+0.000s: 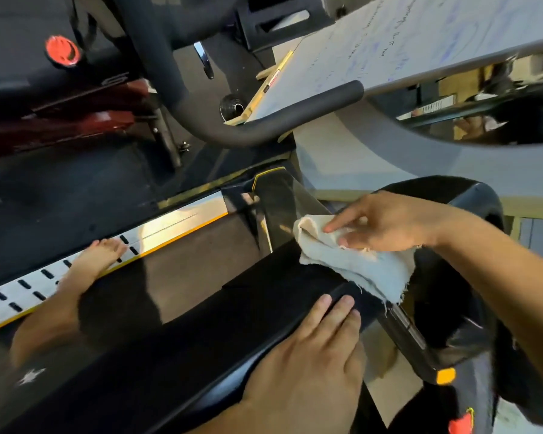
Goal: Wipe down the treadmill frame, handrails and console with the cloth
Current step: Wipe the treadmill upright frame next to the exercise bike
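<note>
A pale, frayed cloth [355, 261] lies over the top of a black treadmill handrail [201, 333] that runs across the lower middle of the view. My right hand [386, 223] presses down on the cloth with thumb and fingers pinching its upper fold. Just below it, my left hand [308, 355] rests flat on the same black handrail, fingers together and holding nothing. Behind the cloth rises a glossy black upright of the frame [276, 202].
A bare foot [98, 258] stands on the silver slotted side rail [29, 289] with its yellow edge. A curved padded handle [264, 126] crosses above. A grey board with handwriting [405, 48] leans at the upper right. A red knob [61, 51] sits at the upper left.
</note>
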Motion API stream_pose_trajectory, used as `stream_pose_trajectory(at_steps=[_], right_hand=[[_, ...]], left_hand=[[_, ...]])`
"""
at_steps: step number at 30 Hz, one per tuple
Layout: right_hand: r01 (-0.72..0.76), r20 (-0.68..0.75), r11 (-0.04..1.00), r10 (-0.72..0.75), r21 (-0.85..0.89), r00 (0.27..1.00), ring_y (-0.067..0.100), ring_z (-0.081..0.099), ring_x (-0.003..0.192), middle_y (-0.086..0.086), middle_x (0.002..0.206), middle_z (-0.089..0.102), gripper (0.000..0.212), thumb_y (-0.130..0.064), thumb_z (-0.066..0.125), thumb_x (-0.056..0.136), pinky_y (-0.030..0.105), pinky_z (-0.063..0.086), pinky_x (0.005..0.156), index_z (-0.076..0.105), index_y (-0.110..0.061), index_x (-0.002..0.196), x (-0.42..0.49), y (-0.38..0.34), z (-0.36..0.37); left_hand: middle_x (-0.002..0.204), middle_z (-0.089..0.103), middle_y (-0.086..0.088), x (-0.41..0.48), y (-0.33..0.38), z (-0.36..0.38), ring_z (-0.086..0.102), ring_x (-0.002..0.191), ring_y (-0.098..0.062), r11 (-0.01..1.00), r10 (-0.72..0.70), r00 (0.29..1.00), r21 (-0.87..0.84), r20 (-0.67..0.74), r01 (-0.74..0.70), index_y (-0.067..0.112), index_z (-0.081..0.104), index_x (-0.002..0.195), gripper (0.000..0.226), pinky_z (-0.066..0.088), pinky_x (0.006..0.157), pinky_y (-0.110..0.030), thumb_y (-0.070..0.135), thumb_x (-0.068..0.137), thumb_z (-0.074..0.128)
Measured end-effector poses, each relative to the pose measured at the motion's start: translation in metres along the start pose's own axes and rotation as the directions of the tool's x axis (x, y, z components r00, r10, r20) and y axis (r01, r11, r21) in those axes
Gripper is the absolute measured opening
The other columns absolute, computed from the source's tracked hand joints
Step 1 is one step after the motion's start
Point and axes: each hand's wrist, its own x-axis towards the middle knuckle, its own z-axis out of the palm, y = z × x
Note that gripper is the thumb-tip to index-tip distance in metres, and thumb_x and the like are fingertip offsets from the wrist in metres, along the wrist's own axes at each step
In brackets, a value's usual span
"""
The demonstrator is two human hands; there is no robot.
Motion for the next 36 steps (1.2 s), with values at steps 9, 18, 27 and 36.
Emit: stream_pose_trajectory(at_steps=[9,18,27,36], right_hand=[[0.117,-0.045,0.993,-0.117,-0.014,0.992,0.005,0.023,0.144,-0.023,0.152,0.034,0.044,-0.068,0.031,0.093,0.038,0.015,0.118,0.039,-0.059,0.135,0.017,-0.047,0.049],[-0.293,-0.238,0.946,0.255,-0.136,0.937,0.024,0.043,0.133,0.000,0.141,0.054,0.045,-0.057,0.038,0.096,0.046,0.021,0.115,0.054,-0.037,0.133,0.036,0.020,0.015],[-0.041,-0.107,0.999,0.042,0.009,0.993,0.011,0.042,0.135,-0.022,0.145,0.046,0.033,-0.052,0.035,0.096,0.038,0.030,0.114,0.055,-0.058,0.122,0.038,0.001,0.028],[0.000,-0.150,0.999,-0.007,-0.050,0.989,0.009,0.039,0.136,-0.025,0.143,0.046,0.048,-0.065,0.028,0.081,0.040,0.027,0.115,0.056,-0.058,0.119,0.038,0.007,0.036]], left_hand=[[0.127,0.066,-0.006,-0.003,0.008,-0.018,0.055,0.126,-0.021,0.969,0.132,0.989,0.219,-0.062,-0.115,0.015,0.074,0.108,0.035,0.023,0.120,-0.037,0.021,0.087,0.047],[0.137,0.059,-0.009,0.000,0.001,-0.035,0.048,0.134,-0.030,0.987,0.058,0.995,0.151,-0.081,-0.046,0.012,0.064,0.121,0.044,0.040,0.110,-0.045,0.017,0.091,0.033],[0.135,0.061,-0.007,0.005,-0.001,-0.031,0.052,0.130,-0.034,0.989,0.047,0.998,0.143,-0.048,-0.040,0.013,0.067,0.122,0.046,0.047,0.104,-0.046,0.020,0.091,0.034],[0.138,-0.055,0.004,0.017,-0.014,-0.053,-0.029,0.142,-0.046,0.989,0.010,0.938,0.132,0.346,-0.059,0.030,-0.026,0.150,0.069,-0.009,0.114,-0.063,0.043,0.105,0.025]])
